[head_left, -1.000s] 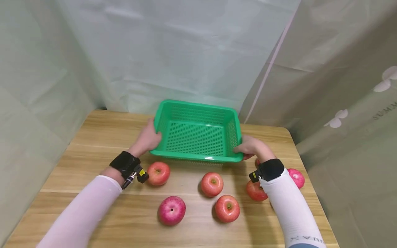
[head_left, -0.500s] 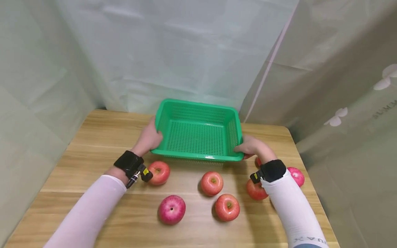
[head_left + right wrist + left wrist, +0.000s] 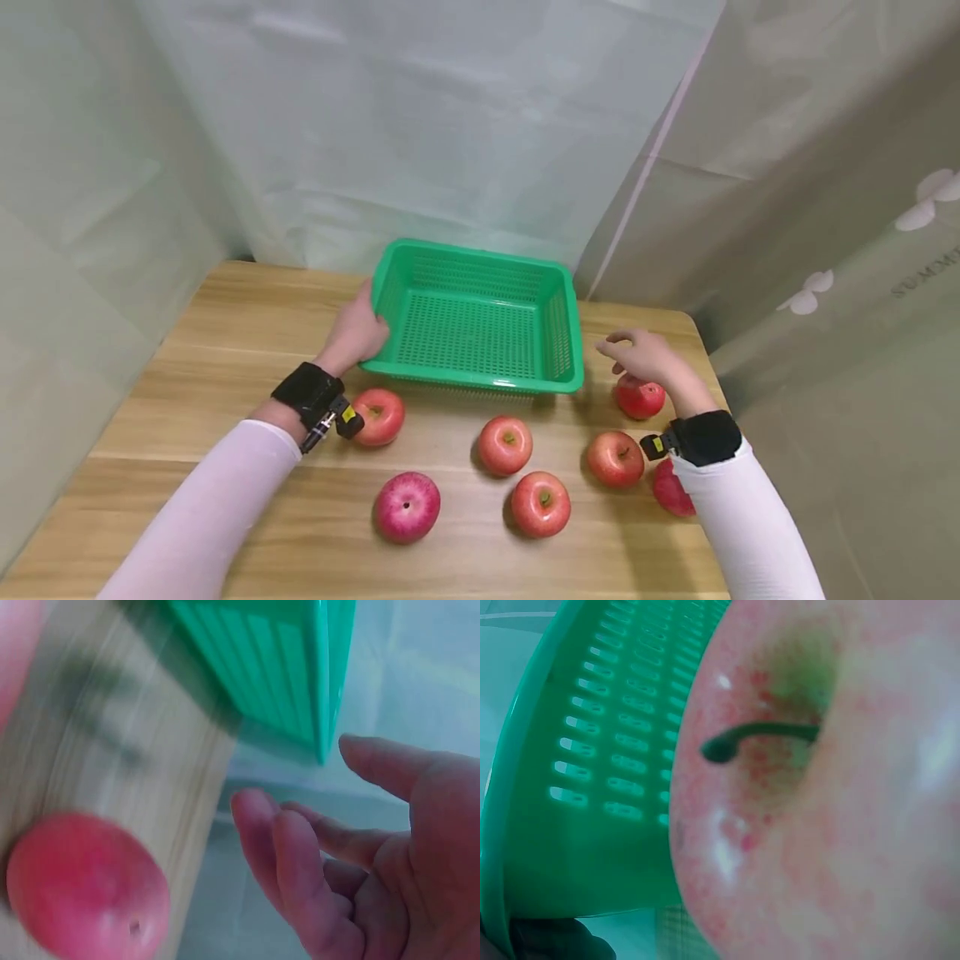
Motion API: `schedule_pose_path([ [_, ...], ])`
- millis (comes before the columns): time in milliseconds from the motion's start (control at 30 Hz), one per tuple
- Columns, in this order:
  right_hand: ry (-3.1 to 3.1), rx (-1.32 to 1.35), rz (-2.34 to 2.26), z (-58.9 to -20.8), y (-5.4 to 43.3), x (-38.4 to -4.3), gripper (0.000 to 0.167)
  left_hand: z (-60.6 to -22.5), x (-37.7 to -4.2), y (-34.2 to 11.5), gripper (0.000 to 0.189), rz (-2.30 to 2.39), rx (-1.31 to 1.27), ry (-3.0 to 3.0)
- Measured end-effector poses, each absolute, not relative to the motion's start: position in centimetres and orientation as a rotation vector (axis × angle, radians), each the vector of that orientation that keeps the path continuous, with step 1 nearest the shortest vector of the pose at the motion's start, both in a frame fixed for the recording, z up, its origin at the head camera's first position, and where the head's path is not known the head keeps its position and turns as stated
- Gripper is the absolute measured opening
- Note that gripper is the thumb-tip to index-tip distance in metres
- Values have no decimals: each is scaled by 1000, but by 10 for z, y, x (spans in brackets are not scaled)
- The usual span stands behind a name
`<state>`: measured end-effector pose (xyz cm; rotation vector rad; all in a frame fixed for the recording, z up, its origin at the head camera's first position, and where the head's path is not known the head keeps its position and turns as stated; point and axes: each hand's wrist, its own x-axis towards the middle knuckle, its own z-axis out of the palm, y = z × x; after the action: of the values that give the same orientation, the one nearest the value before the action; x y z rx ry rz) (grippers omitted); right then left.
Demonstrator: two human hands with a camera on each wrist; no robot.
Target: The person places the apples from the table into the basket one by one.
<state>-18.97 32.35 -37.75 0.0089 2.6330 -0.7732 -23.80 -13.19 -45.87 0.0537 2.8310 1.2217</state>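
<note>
From the head, the left grip (image 3: 358, 329) holds the left side of the green basket (image 3: 450, 375), at the back of the counter (image 3: 240, 333). The right grip (image 3: 641, 354) is loose, apart from the basket, near a red apple (image 3: 640, 402). From the left wrist, a stemmed apple (image 3: 840, 825) hides part of the basket. From the right wrist, the fingers (image 3: 300, 862) bend a little, and a pinkish apple (image 3: 86, 885) lies nearby.

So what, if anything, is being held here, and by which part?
The left hand grips the green rectangular perforated plastic basket by its left rim; the right hand holds nothing.
</note>
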Motion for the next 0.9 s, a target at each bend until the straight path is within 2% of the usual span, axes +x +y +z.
schedule_pose_path([
  [267, 2781, -25, -466, -358, 355, -182, 61, -456, -240, -127, 78, 1221, 60, 2838],
  [667, 2651, -184, -363, -381, 361, -179, 78, -449, -243, -128, 80, 1208, 77, 2853],
  [900, 2631, -188, -336, -396, 360, -182, 81, -456, -237, -131, 82, 1226, 81, 2834],
])
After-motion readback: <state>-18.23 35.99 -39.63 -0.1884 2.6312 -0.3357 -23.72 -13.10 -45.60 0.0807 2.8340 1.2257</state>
